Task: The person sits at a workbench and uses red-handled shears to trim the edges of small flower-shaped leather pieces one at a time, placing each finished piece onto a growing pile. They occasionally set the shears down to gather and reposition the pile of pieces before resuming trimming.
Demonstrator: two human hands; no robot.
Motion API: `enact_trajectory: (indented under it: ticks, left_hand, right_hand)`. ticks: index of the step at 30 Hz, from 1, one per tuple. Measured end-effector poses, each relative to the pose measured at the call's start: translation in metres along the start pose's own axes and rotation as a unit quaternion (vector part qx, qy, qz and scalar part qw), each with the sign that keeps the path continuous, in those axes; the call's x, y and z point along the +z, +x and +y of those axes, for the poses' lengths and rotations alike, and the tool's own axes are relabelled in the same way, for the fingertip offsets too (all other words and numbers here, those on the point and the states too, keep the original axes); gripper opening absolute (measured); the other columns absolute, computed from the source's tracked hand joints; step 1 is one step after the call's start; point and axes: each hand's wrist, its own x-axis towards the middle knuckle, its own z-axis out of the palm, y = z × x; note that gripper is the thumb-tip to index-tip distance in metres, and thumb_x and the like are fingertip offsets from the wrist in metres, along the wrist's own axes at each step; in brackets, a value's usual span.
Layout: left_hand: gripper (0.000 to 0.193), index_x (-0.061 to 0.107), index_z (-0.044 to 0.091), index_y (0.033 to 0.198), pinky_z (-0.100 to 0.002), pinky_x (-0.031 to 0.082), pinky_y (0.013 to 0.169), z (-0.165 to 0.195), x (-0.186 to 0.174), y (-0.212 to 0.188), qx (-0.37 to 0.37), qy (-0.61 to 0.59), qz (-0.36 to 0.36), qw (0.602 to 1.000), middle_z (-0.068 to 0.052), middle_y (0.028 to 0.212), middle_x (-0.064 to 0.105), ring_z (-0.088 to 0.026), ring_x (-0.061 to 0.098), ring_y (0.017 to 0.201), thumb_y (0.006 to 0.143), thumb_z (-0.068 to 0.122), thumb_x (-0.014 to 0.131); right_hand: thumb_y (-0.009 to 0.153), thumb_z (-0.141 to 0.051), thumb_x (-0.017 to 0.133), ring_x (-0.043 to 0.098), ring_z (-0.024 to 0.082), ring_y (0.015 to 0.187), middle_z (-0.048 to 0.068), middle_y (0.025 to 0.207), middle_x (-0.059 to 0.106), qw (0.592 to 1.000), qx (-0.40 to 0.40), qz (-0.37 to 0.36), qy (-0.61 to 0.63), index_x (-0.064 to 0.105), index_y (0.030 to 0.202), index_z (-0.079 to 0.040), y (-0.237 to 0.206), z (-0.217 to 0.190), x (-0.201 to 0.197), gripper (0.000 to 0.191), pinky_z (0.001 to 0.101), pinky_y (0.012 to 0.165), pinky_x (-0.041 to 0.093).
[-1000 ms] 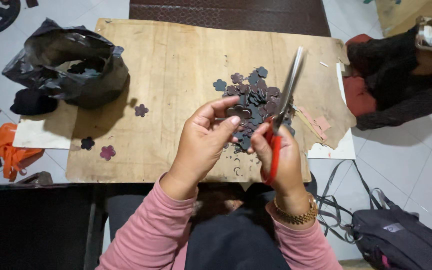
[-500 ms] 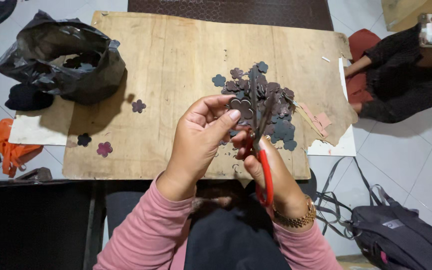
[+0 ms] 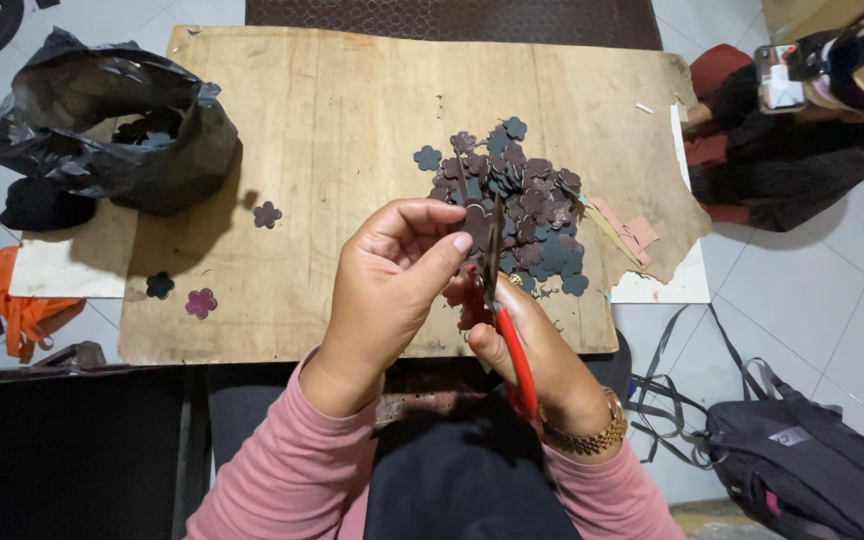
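Where right hand (image 3: 542, 370) grips: red-handled scissors (image 3: 504, 315), blades pointing away.

We see a worn wooden board (image 3: 332, 150). On it lies a pile of dark flower-shaped cutouts (image 3: 522, 205). Left of the pile sits a black plastic bag (image 3: 102, 120).

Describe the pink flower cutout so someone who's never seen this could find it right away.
Start at the wooden board and go to its near left corner, below the black plastic bag. Two small flower cutouts lie there side by side. The pink flower is the right one; its neighbour is black.
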Motion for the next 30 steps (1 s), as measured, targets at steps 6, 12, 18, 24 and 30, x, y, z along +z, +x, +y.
enact_trajectory:
  ticks: [6,12,18,24,30]
  left_hand:
    - [0.032,0.062,-0.003,0.127,-0.022,0.055,0.066,0.010,0.001,-0.004,-0.006,0.020,-0.017,1.000,-0.003,0.093,0.067,-0.007,0.063,0.075,0.095,-0.004,0.068]
    - [0.052,0.047,-0.002,0.137,-0.024,0.056,0.060,0.024,0.002,-0.004,-0.030,0.001,-0.028,0.999,-0.007,0.093,0.064,-0.010,0.064,0.071,0.090,-0.008,0.070]
    - [0.061,0.043,-0.001,0.142,-0.024,0.058,0.065,0.035,0.000,-0.006,-0.045,0.029,-0.028,0.998,-0.008,0.092,0.065,-0.010,0.067,0.075,0.088,-0.007,0.071]
    - [0.063,0.043,-0.001,0.143,-0.023,0.058,0.071,0.036,0.000,-0.007,-0.048,0.049,-0.027,0.997,-0.007,0.092,0.067,-0.009,0.068,0.079,0.088,-0.006,0.072]
    - [0.063,0.045,0.000,0.143,-0.021,0.057,0.073,0.034,0.000,-0.007,-0.046,0.069,-0.022,0.996,-0.006,0.092,0.068,-0.008,0.068,0.080,0.087,-0.005,0.074]
  right_hand:
    - [0.091,-0.072,0.063,0.054,0.016,0.114,0.008,0.127,0.059,0.999,0.001,-0.022,0.028,0.050,0.143,0.003,-0.003,-0.006,0.000,0.092,0.0322,0.100,0.046]
    - [0.089,-0.074,0.064,0.053,0.016,0.112,0.008,0.124,0.059,0.998,0.018,-0.035,0.043,0.051,0.142,0.003,-0.008,-0.012,-0.001,0.094,0.0330,0.099,0.046]
    - [0.088,-0.077,0.062,0.056,0.018,0.108,0.011,0.121,0.062,0.997,0.019,-0.072,0.028,0.055,0.137,0.003,-0.008,-0.011,-0.009,0.094,0.0335,0.096,0.050]
    - [0.089,-0.076,0.062,0.059,0.019,0.110,0.013,0.122,0.063,0.996,0.024,-0.086,0.028,0.055,0.136,0.004,-0.011,-0.014,-0.012,0.094,0.0344,0.097,0.051]
    - [0.087,-0.076,0.064,0.059,0.019,0.115,0.012,0.126,0.062,0.995,0.032,-0.079,0.048,0.049,0.141,0.004,-0.012,-0.011,-0.013,0.097,0.0341,0.099,0.050]
